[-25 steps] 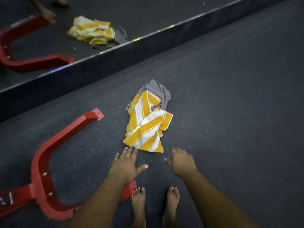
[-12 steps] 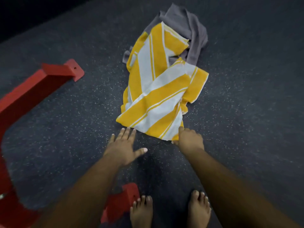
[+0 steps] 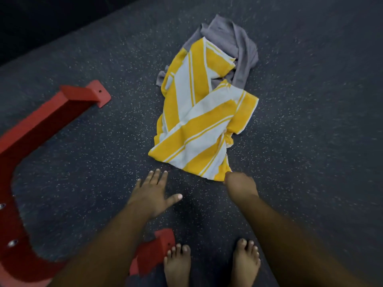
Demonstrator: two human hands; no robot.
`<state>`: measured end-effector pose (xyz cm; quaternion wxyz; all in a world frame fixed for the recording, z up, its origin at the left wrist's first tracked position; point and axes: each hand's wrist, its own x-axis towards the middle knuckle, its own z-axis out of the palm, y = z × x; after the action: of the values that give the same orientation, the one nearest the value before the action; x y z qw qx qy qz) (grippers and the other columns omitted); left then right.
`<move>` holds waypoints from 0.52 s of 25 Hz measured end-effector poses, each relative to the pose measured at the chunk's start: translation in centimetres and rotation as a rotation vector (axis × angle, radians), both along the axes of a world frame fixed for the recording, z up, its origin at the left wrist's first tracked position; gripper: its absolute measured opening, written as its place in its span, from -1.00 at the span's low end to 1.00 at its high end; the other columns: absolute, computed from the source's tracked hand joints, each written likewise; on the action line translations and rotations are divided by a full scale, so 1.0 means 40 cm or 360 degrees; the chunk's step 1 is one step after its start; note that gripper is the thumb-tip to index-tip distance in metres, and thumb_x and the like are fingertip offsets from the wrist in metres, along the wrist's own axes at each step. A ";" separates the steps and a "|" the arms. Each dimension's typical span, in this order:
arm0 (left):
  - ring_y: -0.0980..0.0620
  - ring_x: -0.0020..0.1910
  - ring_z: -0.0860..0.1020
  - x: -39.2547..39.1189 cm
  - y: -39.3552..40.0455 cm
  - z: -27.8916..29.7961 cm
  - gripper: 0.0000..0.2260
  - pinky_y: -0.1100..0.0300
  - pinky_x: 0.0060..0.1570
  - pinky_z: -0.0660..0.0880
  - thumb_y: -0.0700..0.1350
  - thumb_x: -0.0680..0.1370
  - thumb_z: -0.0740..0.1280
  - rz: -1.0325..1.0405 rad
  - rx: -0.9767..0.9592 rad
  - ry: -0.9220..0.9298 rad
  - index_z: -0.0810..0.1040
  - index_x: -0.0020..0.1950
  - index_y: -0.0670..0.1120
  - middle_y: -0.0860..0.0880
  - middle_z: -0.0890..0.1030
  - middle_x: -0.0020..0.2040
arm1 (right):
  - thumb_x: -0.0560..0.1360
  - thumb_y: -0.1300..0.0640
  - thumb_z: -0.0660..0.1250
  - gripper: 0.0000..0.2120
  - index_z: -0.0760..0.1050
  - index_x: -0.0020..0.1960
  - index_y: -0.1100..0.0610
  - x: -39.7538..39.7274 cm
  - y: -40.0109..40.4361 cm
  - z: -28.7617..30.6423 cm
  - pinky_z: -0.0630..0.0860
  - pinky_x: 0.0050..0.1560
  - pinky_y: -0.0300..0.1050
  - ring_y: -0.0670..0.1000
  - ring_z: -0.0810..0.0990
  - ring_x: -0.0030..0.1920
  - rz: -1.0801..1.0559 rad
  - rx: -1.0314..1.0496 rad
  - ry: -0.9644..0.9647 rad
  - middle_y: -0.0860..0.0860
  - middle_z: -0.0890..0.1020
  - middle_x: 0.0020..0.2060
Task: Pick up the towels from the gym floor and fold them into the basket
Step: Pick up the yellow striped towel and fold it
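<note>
A crumpled yellow and white striped towel (image 3: 199, 121) lies on the dark speckled gym floor, partly covering a grey towel (image 3: 238, 44) behind it. My right hand (image 3: 241, 186) is at the striped towel's near right corner, its fingers curled down out of sight onto the cloth. My left hand (image 3: 153, 193) is spread flat with straight fingers, a short way in front of the towel's near edge and not touching it. No basket is in view.
A red metal machine base (image 3: 31, 129) curves along the left side, with one foot (image 3: 153, 251) just beside my bare left foot (image 3: 178, 264). My right foot (image 3: 245, 259) stands next to it. A dark raised edge (image 3: 41, 21) runs along the far left.
The view has closed in on the towels. My right hand has moved from open above the floor to curled on the striped towel's near corner. My left hand stays spread.
</note>
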<state>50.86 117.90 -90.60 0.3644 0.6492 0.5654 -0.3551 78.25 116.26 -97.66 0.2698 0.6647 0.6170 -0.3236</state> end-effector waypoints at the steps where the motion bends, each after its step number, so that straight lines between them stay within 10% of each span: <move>1: -0.04 0.66 -0.21 0.008 -0.007 0.036 -0.09 -0.17 0.61 -0.13 0.52 0.53 -0.03 -0.0013 -0.0013 -0.0003 -0.25 0.68 0.02 -0.03 -0.24 0.68 | 0.65 0.07 0.24 -0.83 0.50 0.16 0.11 0.011 -0.014 0.036 0.43 0.01 -0.02 0.15 0.59 0.11 -0.0067 0.0030 0.0035 0.08 0.63 0.09; 7: -0.03 0.66 -0.21 0.041 0.020 0.025 -0.10 -0.15 0.62 -0.12 0.51 0.54 -0.02 -0.0081 0.0039 -0.0046 -0.25 0.68 0.02 -0.02 -0.23 0.68 | 0.57 -0.16 0.37 -0.58 0.41 0.25 0.10 0.011 0.009 0.037 0.46 0.11 0.06 0.18 0.56 0.19 -0.0025 0.0124 0.0020 0.09 0.60 0.14; 13: -0.02 0.66 -0.21 0.038 0.019 -0.164 -0.10 -0.14 0.61 -0.11 0.51 0.54 -0.02 -0.0155 -0.0008 -0.0001 -0.25 0.68 0.02 -0.02 -0.23 0.68 | 0.60 0.21 0.23 -0.69 0.41 0.33 0.11 0.011 0.013 -0.153 0.47 0.12 0.07 0.20 0.58 0.17 0.0308 0.0234 -0.0143 0.11 0.56 0.17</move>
<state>52.36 118.64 -97.15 0.3485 0.6751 0.5321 -0.3737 78.71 116.78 -103.80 0.2778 0.6340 0.6874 -0.2198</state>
